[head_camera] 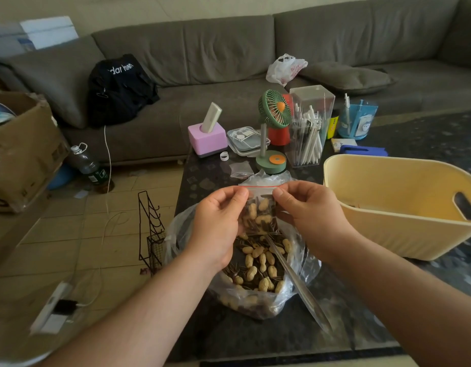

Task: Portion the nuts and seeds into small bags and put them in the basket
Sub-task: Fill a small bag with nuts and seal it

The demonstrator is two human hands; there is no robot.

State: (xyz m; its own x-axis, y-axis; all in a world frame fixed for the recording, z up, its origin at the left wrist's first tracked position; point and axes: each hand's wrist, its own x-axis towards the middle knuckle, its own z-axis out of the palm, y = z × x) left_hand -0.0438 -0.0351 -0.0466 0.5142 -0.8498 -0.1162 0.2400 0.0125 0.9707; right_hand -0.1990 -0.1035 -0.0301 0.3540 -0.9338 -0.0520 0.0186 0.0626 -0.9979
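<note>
Pinching the filled bag point(261, 215) at its red zip strip — left hand point(218, 223) and right hand point(308, 210) at opposite corners — pressing evenly across, keeping nuts clear of the seal, over the basket-bound point(387, 234) pile.

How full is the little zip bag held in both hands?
Roughly half full: peanuts and dark seeds fill the lower part of the small zip bag, while the strip under its red-lined top is clear. Whether the seal is closed, cannot tell.

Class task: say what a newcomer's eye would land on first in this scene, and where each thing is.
First, the small zip bag of peanuts and seeds at centre, pinched at its top by the left hand and right hand. Just below lies the big open bag of nuts; to the right stands the yellow basket.
</note>
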